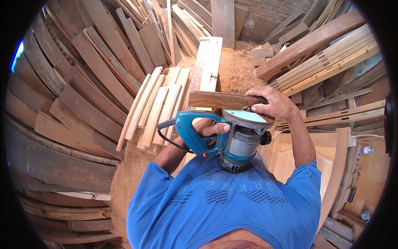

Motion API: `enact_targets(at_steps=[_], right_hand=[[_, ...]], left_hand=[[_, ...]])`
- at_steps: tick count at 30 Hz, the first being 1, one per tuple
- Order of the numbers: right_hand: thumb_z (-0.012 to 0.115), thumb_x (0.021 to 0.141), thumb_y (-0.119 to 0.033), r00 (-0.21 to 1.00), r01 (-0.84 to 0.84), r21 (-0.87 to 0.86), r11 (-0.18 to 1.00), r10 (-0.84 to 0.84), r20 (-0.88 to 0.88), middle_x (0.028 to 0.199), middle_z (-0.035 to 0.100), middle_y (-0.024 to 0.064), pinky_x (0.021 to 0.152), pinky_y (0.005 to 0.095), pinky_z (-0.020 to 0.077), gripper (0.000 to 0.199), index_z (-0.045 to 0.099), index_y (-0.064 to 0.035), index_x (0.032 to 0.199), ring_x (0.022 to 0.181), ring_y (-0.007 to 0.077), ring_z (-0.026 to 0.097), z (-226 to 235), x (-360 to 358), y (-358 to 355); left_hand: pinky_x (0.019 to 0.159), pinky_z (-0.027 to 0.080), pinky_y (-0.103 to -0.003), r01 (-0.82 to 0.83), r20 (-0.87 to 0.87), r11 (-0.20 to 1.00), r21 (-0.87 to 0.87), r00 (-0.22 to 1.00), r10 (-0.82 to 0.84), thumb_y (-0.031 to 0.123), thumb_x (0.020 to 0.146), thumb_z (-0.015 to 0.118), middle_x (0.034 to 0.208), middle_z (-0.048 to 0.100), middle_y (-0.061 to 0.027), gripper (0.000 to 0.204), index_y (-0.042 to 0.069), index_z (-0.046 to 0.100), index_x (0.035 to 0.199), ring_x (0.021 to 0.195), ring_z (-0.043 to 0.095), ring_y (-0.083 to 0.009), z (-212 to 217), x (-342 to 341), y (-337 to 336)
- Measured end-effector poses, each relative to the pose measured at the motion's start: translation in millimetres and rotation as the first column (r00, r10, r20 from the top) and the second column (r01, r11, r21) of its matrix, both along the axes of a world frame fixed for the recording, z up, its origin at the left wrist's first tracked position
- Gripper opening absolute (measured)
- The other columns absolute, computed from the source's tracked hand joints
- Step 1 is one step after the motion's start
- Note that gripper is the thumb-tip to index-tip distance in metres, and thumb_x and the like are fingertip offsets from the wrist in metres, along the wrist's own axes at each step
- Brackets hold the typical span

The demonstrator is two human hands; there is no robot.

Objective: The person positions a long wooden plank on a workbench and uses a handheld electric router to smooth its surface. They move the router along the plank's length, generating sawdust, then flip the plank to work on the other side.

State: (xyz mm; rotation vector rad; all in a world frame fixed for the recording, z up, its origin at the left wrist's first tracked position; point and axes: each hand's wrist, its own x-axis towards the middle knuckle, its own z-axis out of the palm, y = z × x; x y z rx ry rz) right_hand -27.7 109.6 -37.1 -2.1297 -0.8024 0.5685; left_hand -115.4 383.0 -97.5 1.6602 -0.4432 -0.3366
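Note:
A teal and grey router (241, 141) is held up against my chest, its motor end toward me and its flat, pale base plate (248, 116) turned away and upward. My left hand (212, 128) is closed through the router's loop handle, thumb lying over it. A dark cord (166, 123) runs off the handle's left end. Across the base plate's far edge lies a brown wooden strip (226, 100). My right hand (273, 102) grips the strip's right end, fingers bent over it. Its thumb reaches to a small dark part at the plate's middle, too small to make out.
Pale profiled strips (168, 110) lie in a stack ahead to the left. A long pale board (209, 62) stretches away in front over sawdust (235, 68). Leaning planks (83, 103) line the left side. Stacked beams (331, 58) and a panelled door (317, 153) stand at right.

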Motion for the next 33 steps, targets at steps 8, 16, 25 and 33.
enact_targets(at_steps=[8, 16, 25, 33], right_hand=[[0.065, 0.08, -0.014, 0.905, 0.188, 0.107, 0.976, -0.214, 0.366, 0.11, 0.067, 0.0175, 0.095, 0.041, 0.0476, 0.042, 0.064, -0.0013, 0.121, 0.108, 0.0321, 0.062, 10.0, -14.1, -3.4], [0.067, 0.075, -0.004, 0.917, 0.163, -0.167, 0.972, -0.087, 0.389, 0.096, 0.063, 0.0194, 0.095, 0.0473, 0.0466, 0.035, 0.062, -0.0009, 0.11, 0.103, 0.0367, 0.061, 18.7, -92.9, -33.0], [0.076, 0.066, -0.005, 0.828, 0.194, -0.152, 0.969, -0.079, 0.555, 0.092, 0.065, 0.017, 0.062, 0.0436, 0.0564, 0.037, 0.062, -0.0007, 0.1, 0.077, 0.0353, 0.068, -71.5, -80.0, -18.4], [0.076, 0.065, -0.008, 0.89, 0.149, -0.248, 0.957, -0.021, 0.455, 0.09, 0.066, 0.0176, 0.069, 0.0449, 0.0561, 0.035, 0.064, -0.0019, 0.097, 0.08, 0.0363, 0.068, -61.7, -84.8, -24.0]], left_hand=[[0.111, 0.035, -0.043, 0.05, -0.166, 0.998, -0.025, 0.985, -0.053, 0.054, 0.08, 0.069, 0.142, 0.049, -0.023, 0.094, -0.007, 0.038, 0.146, 0.135, 0.044, -0.0344, -3.3, 10.3, 7.4], [0.109, 0.037, -0.043, -0.02, -0.228, 0.998, -0.052, 0.974, 0.008, 0.054, 0.079, 0.07, 0.139, 0.051, -0.0231, 0.094, -0.007, 0.041, 0.145, 0.132, 0.047, -0.0344, -19.5, 9.8, 29.5], [0.108, 0.041, -0.045, -0.033, -0.001, 0.994, -0.108, 0.999, 0.033, 0.064, 0.084, 0.066, 0.129, 0.059, -0.0277, 0.09, -0.006, 0.051, 0.138, 0.13, 0.051, -0.0387, -5.8, 8.2, 20.2], [0.108, 0.041, -0.045, 0.105, 0.023, 0.994, 0.033, 0.994, -0.105, 0.064, 0.084, 0.066, 0.13, 0.059, -0.028, 0.09, -0.006, 0.051, 0.138, 0.129, 0.052, -0.039, 16.0, 9.7, 23.2]])
